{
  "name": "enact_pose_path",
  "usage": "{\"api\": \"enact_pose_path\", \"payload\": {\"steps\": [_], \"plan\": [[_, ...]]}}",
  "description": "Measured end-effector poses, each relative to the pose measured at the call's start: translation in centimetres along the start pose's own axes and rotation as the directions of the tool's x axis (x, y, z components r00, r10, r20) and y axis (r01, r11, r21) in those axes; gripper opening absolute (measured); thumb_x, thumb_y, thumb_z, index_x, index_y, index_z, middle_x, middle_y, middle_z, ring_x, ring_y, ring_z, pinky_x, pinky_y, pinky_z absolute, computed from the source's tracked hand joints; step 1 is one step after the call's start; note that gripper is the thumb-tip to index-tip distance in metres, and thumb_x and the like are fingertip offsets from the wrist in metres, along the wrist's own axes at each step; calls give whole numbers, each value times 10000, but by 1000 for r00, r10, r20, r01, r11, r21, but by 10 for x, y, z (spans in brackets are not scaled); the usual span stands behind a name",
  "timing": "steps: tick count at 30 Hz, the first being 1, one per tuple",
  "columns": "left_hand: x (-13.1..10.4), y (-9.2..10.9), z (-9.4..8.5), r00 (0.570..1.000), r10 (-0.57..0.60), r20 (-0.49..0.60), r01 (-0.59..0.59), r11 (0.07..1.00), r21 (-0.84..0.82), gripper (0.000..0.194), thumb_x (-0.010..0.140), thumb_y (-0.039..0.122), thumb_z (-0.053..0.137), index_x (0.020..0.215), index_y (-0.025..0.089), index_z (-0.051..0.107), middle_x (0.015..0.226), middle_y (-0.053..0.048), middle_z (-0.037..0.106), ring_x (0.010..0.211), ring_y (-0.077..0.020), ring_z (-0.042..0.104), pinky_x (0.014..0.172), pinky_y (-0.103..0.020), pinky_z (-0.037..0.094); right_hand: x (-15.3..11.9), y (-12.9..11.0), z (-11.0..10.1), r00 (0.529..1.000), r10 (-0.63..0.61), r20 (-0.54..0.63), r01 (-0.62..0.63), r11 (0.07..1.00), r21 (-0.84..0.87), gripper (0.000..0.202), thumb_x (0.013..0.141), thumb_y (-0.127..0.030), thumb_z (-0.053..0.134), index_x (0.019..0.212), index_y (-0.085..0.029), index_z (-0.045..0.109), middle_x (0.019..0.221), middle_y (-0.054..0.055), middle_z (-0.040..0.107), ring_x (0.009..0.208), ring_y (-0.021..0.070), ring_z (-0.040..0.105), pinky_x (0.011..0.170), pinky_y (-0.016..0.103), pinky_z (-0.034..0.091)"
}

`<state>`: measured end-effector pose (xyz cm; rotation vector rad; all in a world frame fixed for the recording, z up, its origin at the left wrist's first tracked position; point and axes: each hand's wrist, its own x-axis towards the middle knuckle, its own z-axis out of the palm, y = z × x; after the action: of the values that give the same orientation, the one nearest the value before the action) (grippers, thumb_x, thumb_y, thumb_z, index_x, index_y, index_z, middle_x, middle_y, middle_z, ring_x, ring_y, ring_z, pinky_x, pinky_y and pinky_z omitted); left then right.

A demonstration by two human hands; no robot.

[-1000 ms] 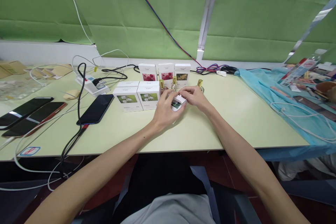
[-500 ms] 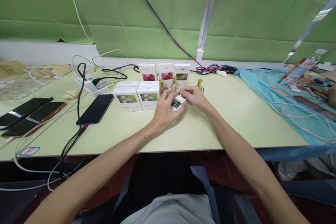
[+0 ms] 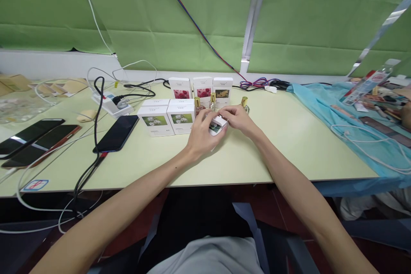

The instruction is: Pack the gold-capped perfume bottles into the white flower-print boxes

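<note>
Green fabric (image 3: 154, 13) covers the wall behind; pale yellow-green surface (image 3: 308, 154) runs below it. Small white box (image 3: 217, 126) is approx. midway btwn front & back edges, well in from the R front corner, held btwn both hands. It sits at an angle, L fingers hiding part of it: white card, dark-green pic panel w/ pale spots on the face toward the viewer, plain white strip along the top, crisp straight edges. Print too small to read; can't tell if its base touches the surface.

L hand (image 3: 201, 132): fingers clamped on the box, thumb along the near side. R hand (image 3: 240, 119): fingertips bunched at the top R corner, touching; can't tell if they pinch or just press.

Just L of the L hand, white-flower boxes (image 3: 156, 124) stand upright in a tight block. Toward the back edge, three upright boxes (image 3: 202, 89) w/ red or yellow pics; gold-capped bottles (image 3: 213, 102) in front of & beside them, partly hidden.

Toward the L end: black phone (image 3: 117, 133) nr a white power strip (image 3: 113, 106); two more phones (image 3: 35, 141) by the front L corner. R end: blue sheet (image 3: 321, 102) hangs over the front edge.
</note>
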<state>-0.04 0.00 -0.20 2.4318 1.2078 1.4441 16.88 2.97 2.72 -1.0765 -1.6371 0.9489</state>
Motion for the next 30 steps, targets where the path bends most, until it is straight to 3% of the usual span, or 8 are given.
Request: {"api": "enact_pose_path", "payload": {"steps": [20,30], "plan": [[1,1,-1,1000,13,-7,-13,1000,-7,402,862,383,724,1217,225,617,1287,-109,602,1247,-277,593,1070,-464,525,-2,-2,0,999,-13,30,15,999,-48,338,827,-460,608,753,-149,716,655,10,582,617,125,449,533,254,305],[2,1,0,1000,23,-11,-23,1000,-12,392,859,357,725,1211,222,618,1274,-105,604,1237,-271,595,1063,-452,528,1,4,-1,998,-24,62,29,997,-73,355,856,-469,610,793,-145,739,758,30,681,691,145,541,635,261,390]]}}
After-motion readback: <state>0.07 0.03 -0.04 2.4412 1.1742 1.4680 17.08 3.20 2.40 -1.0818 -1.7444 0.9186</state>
